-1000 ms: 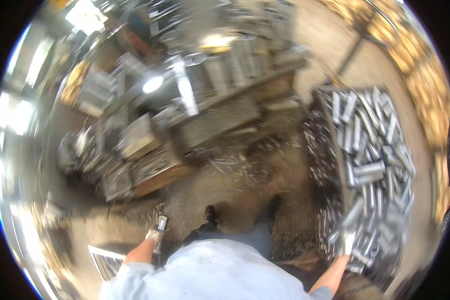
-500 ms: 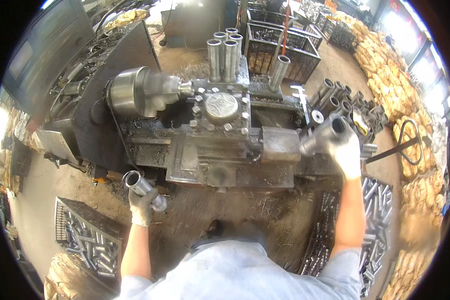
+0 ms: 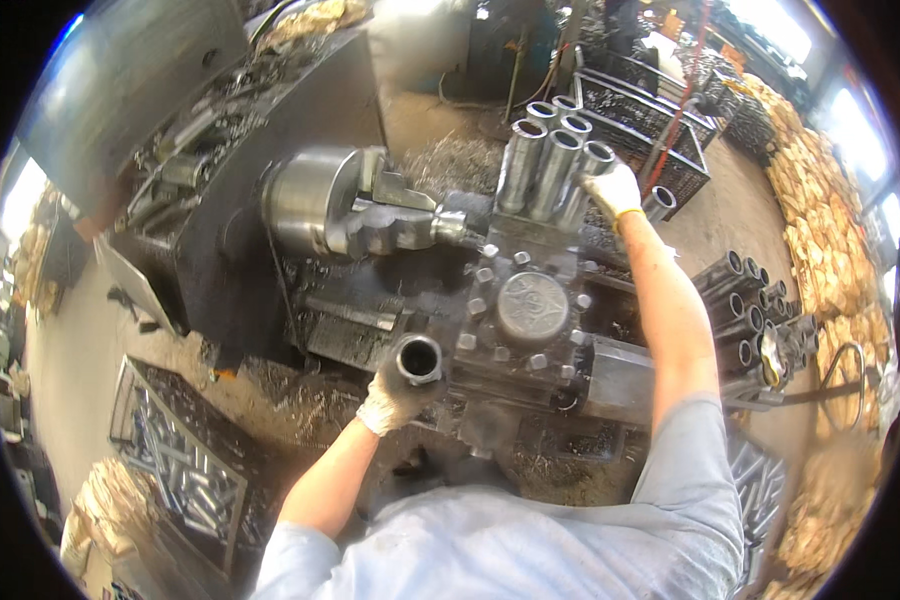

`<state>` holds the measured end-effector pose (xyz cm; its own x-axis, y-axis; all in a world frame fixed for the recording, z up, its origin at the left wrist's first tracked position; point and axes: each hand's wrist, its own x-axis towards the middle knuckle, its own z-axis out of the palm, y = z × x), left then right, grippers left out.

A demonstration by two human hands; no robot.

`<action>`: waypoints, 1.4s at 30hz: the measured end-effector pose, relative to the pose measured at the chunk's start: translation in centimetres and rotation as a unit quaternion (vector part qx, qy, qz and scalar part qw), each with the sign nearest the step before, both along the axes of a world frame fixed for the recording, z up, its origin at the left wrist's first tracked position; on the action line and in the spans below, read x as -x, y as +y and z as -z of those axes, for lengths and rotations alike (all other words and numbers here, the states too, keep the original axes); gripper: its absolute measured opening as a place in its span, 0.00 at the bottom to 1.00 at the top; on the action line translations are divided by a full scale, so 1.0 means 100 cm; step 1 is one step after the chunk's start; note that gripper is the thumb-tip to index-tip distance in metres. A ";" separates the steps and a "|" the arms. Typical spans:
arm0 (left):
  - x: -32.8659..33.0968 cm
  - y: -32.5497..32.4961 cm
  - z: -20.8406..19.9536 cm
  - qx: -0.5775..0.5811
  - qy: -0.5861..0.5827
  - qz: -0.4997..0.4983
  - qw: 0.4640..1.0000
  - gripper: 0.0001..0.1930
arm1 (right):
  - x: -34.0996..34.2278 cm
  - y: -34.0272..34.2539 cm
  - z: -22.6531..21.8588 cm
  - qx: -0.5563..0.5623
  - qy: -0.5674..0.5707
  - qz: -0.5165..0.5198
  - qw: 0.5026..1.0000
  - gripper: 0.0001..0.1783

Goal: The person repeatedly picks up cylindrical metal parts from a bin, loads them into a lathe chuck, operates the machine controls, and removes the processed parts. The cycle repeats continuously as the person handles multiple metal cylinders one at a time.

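My left hand (image 3: 395, 398), in a light work glove, is closed around a short metal tube (image 3: 419, 362), its open mouth facing up in front of the lathe. My right hand (image 3: 613, 190), also gloved, reaches to the far side and grips a metal tube (image 3: 597, 156) at the right of a cluster of several upright tubes (image 3: 530, 160). These tubes stand on a flat part of the machine behind the round-topped tool post (image 3: 532, 307). Left of the tool post is the lathe chuck (image 3: 310, 200), with its stepped jaws toward the tubes.
A pile of dark tubes (image 3: 740, 320) lies on the right of the lathe. Wire crates of metal tubes (image 3: 185, 470) stand on the floor at lower left and lower right. Stacked tan sacks (image 3: 830, 240) line the right side. A dark mesh bin (image 3: 635, 115) stands behind the machine.
My right hand has moved from the right side to the tube cluster, which has one more tube. My left hand has brought its tube up and right toward the lathe. The view has shifted.
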<state>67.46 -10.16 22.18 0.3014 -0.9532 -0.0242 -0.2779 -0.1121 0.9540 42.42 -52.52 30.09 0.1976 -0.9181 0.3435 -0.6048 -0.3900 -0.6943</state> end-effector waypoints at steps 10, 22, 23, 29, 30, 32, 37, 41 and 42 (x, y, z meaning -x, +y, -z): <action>-0.095 -0.004 -0.015 0.074 -0.278 0.128 0.949 0.27 | -0.033 0.079 -0.078 -0.182 0.415 -0.173 0.874 0.31; -0.135 -0.046 -0.037 0.110 -0.429 0.133 0.887 0.35 | -0.121 0.049 0.016 -0.213 0.717 -0.322 0.581 0.07; -0.144 -0.041 -0.051 0.115 -0.484 0.068 0.864 0.40 | -0.111 0.045 0.005 -0.139 0.729 -0.337 0.579 0.08; -0.225 -0.138 -0.085 0.084 -0.721 -0.005 0.687 0.57 | -0.141 0.073 -0.101 -0.358 0.159 -0.135 0.910 0.30; -0.230 -0.146 -0.088 0.048 -0.726 0.021 0.686 0.57 | -0.153 0.084 -0.114 -0.375 0.182 -0.165 0.894 0.33; -0.225 -0.144 -0.098 0.040 -0.728 0.048 0.683 0.59 | -0.175 0.105 -0.117 -0.351 0.260 -0.245 0.865 0.34; -0.206 -0.185 -0.199 -0.059 -0.620 0.201 0.756 0.59 | -0.189 0.104 -0.060 -0.136 0.452 -0.416 0.778 0.23; -0.195 -0.182 -0.192 -0.048 -0.549 0.117 0.826 0.56 | -0.182 0.063 -0.024 -0.567 0.323 -0.361 0.666 0.21; -0.193 -0.171 -0.176 0.067 -0.605 0.041 0.792 0.53 | -0.183 0.055 -0.022 -0.517 0.391 -0.368 0.667 0.22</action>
<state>86.79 -27.24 39.76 -0.0358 -0.9403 0.3383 -0.9994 0.0329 -0.0142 60.68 -46.99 32.25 0.4734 -0.1391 -0.8698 -0.8483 -0.3380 -0.4077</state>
